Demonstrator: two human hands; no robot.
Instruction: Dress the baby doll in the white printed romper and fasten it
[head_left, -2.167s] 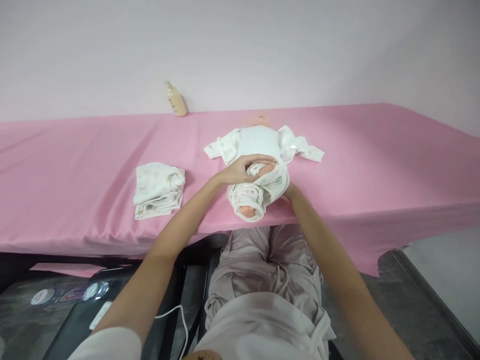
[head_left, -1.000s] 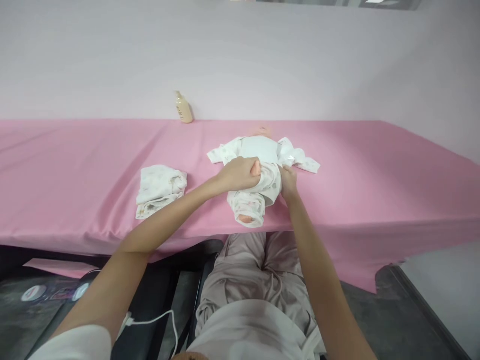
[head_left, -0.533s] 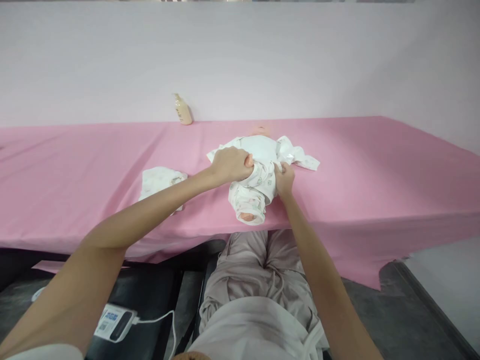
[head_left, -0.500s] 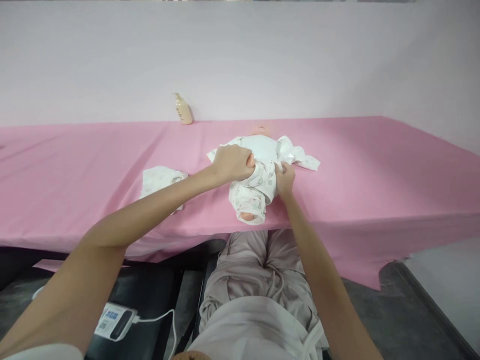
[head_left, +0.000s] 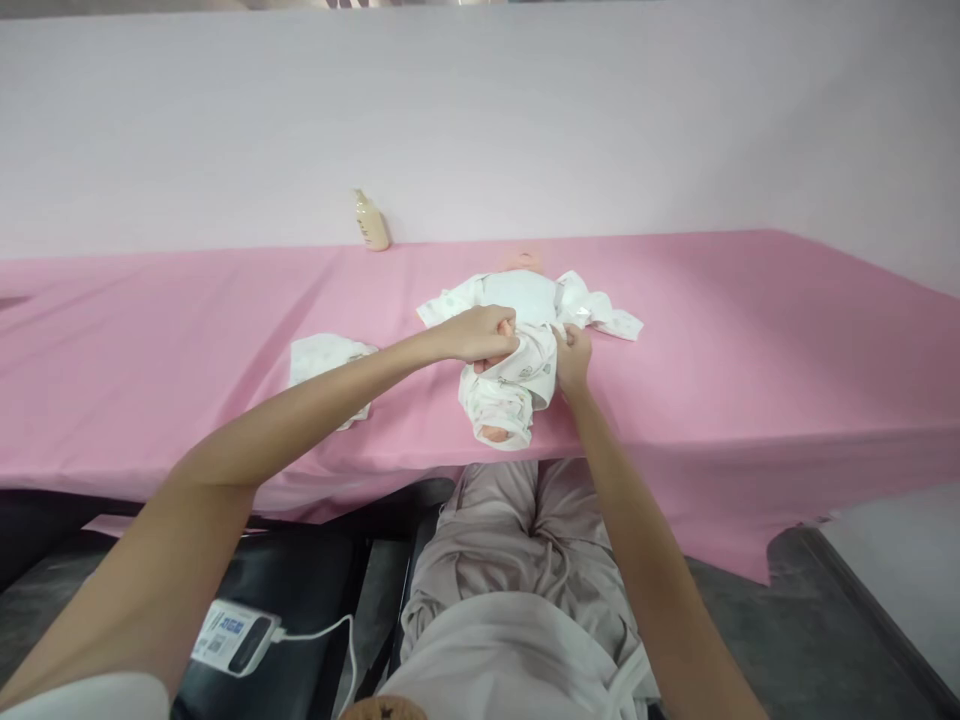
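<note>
A baby doll (head_left: 523, 291) lies on its back with its head toward the wall, dressed in a white top. White printed trousers (head_left: 536, 370) are bunched around its lower body, and a bit of doll foot (head_left: 495, 434) shows in the near leg opening. My left hand (head_left: 484, 335) is closed around what looks like the doll's other leg, mostly hidden by my fingers. On the right side, my right hand (head_left: 572, 355) pinches the edge of the trousers near the waist.
A folded white cloth (head_left: 322, 355) lies left of the doll, partly behind my left forearm. A cream pump bottle (head_left: 372, 222) stands at the back by the white wall. Pink cloth (head_left: 712, 350) covers the table. A white device with a cable (head_left: 234, 638) rests on a black seat.
My left hand has shifted slightly down and right, and its grip has turned so more pinkish skin shows beside the fingers. My right hand keeps its hold on the trousers.
</note>
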